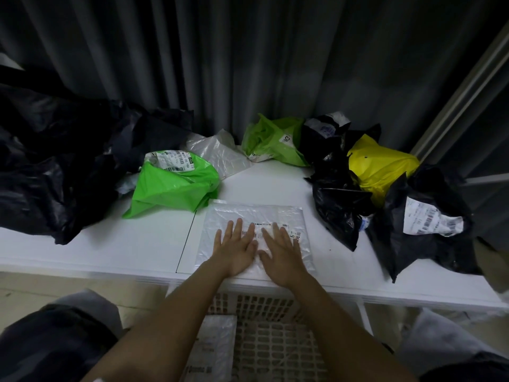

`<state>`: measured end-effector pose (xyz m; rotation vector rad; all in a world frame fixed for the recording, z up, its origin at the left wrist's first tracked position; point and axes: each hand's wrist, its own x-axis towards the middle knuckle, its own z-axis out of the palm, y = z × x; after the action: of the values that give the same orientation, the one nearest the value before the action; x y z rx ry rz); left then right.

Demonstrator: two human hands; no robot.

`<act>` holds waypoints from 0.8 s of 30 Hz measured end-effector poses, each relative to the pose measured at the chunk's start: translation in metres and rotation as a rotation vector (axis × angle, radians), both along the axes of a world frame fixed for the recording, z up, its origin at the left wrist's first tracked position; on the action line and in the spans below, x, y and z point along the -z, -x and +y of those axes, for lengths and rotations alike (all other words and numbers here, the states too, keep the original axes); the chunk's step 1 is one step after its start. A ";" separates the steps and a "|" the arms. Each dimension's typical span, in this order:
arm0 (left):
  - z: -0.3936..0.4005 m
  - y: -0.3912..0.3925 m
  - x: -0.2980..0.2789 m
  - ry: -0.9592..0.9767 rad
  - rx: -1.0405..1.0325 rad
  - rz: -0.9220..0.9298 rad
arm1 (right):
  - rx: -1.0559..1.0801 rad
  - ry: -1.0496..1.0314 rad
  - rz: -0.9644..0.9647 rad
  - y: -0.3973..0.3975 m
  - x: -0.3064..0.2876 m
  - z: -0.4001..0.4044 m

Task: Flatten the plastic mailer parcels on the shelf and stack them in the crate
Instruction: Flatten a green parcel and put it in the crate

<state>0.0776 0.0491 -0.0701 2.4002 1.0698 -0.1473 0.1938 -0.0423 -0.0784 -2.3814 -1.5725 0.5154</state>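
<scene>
Here both hands lay flat, side by side, on a clear plastic mailer (254, 232) spread at the near edge of the white shelf (96, 252); the left hand (237, 250) had its fingers straight and slightly spread, palm down, and the right hand (281, 252) lay the same way just beside it, thumbs almost touching; neither hand curled round anything, each only pressed on the plastic. The mailer lay smooth, with a barcode label (272, 228) partly under the fingertips. To its left, just beside it, sat a crumpled bright green mailer (176, 188) with a white label on top; farther left a large heap of black plastic bags (55, 166) covered that end of the shelf. At the far side lay a crumpled clear bag (220, 153) and a lime green mailer (272, 142) marked with a small white sticker; to the right a yellow mailer (380, 164) sat among black mailers (341, 205), one of them, the black labelled mailer (429, 221) at the near right, bearing a white shipping label. Below the shelf edge, between the forearms, stood a white lattice crate (275, 340); a flattened clear mailer (214, 346) lay in its left part. A grey curtain (248, 51) hung behind the shelf.
</scene>
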 end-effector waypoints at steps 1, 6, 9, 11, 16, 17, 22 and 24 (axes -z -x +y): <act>0.001 0.003 -0.002 0.015 -0.053 -0.062 | 0.065 -0.095 0.015 -0.002 -0.002 -0.004; -0.009 0.023 -0.007 -0.192 -0.493 -0.031 | 0.430 -0.069 -0.065 0.001 -0.012 -0.021; -0.012 0.028 -0.008 -0.151 -0.538 0.012 | 0.445 -0.047 -0.008 0.005 -0.014 -0.017; -0.008 0.029 -0.010 -0.044 -0.589 -0.054 | 0.481 -0.083 0.067 0.006 -0.016 -0.012; 0.003 0.031 -0.017 0.035 -0.680 -0.282 | 0.410 -0.374 0.308 0.012 -0.023 0.001; 0.005 0.032 -0.017 0.029 -0.678 -0.301 | 0.393 -0.396 0.312 0.013 -0.023 0.004; 0.011 0.040 -0.012 -0.045 -0.634 -0.149 | 0.369 -0.154 -0.002 0.014 -0.019 0.015; 0.015 0.040 -0.011 0.016 -0.650 -0.140 | 0.326 -0.049 -0.123 0.013 -0.016 0.018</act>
<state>0.0380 0.0641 -0.0586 1.8953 1.6965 0.2316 0.1804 -0.0242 -0.0624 -2.6025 -1.1876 0.2642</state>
